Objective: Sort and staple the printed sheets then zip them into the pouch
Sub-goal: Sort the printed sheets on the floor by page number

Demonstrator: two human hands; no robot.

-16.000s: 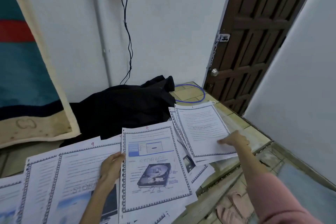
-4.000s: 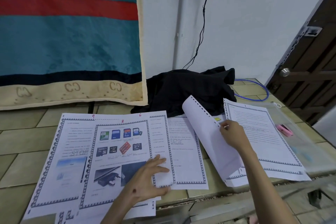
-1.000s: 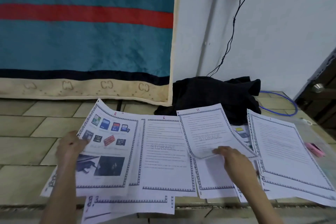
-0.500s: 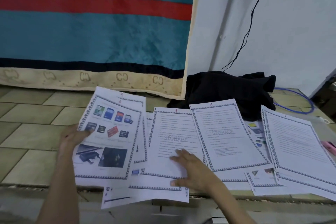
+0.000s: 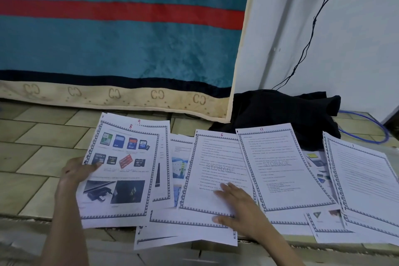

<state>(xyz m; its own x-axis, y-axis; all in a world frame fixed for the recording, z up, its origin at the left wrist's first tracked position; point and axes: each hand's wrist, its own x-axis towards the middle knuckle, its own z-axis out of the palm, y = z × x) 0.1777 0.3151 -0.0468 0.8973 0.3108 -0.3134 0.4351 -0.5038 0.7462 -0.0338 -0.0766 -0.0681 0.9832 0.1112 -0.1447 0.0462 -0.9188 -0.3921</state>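
only sheets (image 5: 216,170) overlapping loosely

A single head-worn wide-angle camera looks forward and down from close above the tiled floor (image 5: 43,136), where printed sheets (image 5: 216,179) fan across the near middle. It faces the far wall (image 5: 323,28) and the hanging teal blanket (image 5: 118,45); both forearms enter from the near edge.

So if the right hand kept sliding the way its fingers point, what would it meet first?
The right hand lies flat on the sheet numbered 6, fingers pointing up and left. Going on that way it would probably cross that page first to the part-covered picture sheet beside it, then the sheet numbered 8.
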